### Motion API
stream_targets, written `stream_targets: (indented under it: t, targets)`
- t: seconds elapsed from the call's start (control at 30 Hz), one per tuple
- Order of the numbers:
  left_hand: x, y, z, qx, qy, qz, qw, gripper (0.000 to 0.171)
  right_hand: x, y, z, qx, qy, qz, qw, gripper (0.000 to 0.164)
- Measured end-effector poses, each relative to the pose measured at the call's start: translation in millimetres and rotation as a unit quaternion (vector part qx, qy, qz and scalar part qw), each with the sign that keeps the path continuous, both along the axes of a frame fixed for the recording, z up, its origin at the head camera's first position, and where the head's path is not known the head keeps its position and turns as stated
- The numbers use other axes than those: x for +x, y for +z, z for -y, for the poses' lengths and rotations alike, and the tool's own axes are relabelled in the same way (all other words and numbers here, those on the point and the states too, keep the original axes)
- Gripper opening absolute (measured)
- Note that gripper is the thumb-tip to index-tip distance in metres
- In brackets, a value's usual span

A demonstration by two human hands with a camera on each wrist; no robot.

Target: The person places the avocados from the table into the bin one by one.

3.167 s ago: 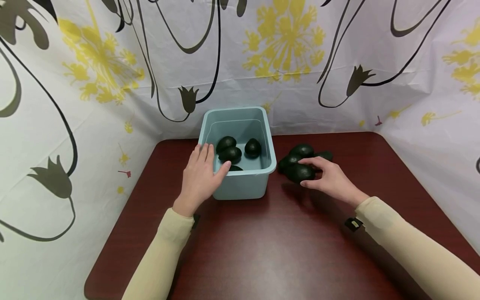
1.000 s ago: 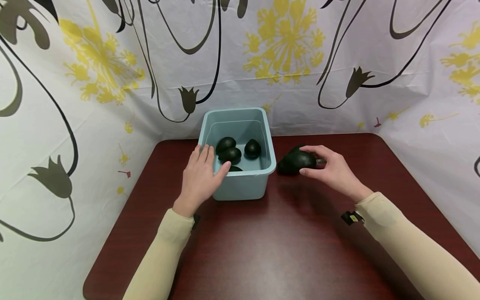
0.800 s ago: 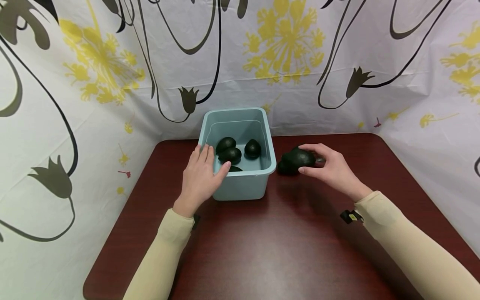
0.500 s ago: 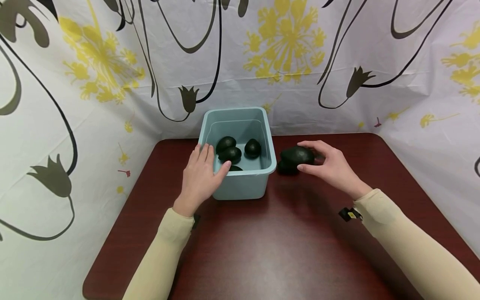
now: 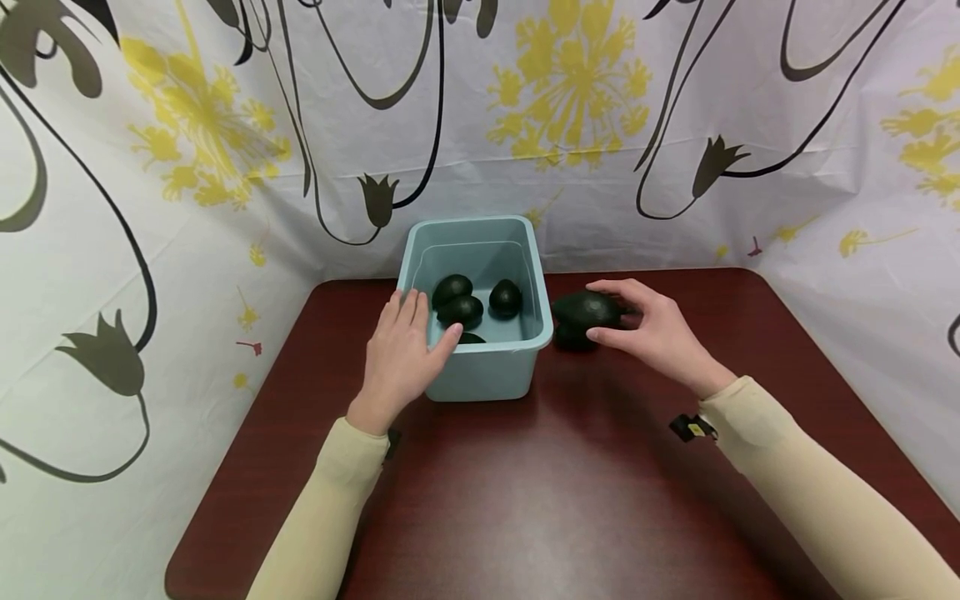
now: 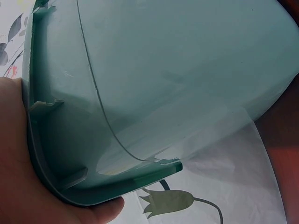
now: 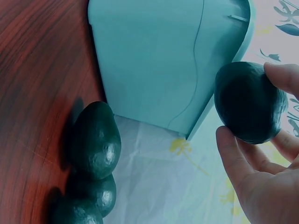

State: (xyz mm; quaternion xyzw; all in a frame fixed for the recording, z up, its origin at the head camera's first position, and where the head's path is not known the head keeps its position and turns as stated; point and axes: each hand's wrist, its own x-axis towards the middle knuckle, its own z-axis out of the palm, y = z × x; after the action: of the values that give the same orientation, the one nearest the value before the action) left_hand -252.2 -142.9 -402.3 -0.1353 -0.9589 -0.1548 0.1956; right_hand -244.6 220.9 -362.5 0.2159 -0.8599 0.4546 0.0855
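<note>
My left hand (image 5: 401,358) rests over the near left rim of a light blue plastic bin (image 5: 487,371), its fingers extended. In the left wrist view that hand (image 6: 28,172) lies along the bin's rim (image 6: 107,193). Several dark green avocados (image 5: 461,310) lie inside the bin, one partly hidden by the front wall. Right of the bin, my right hand (image 5: 654,333) holds an avocado (image 5: 588,309) between thumb and fingers. The right wrist view shows this held avocado (image 7: 250,102) lifted, apart from the avocados (image 7: 95,140) lined up on the table.
A dark red-brown table (image 5: 525,500) with rounded corners bears everything. Behind and beside it hangs a white cloth (image 5: 480,183) printed with flowers. The bin stands near the table's back edge, the loose avocados (image 5: 573,337) close to its right wall.
My right hand has taken an avocado from the pile, lifted it and moved it left towards the bin. The left hand and the bin have stayed in place.
</note>
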Motion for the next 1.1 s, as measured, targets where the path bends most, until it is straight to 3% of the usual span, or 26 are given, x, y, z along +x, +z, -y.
stream_targets:
  t: [0.7, 1.1]
  targets:
    - [0.7, 0.3, -1, -0.006, -0.002, -0.007, 1.0, 0.09, 1.6, 4.2, 2, 0.001, -0.006, -0.003, 1.0, 0.057]
    - [1.6, -0.3, 0, -0.007, -0.004, -0.007, 0.9999, 0.088, -19.5, -20.2, -11, -0.002, -0.007, -0.007, 1.0, 0.058]
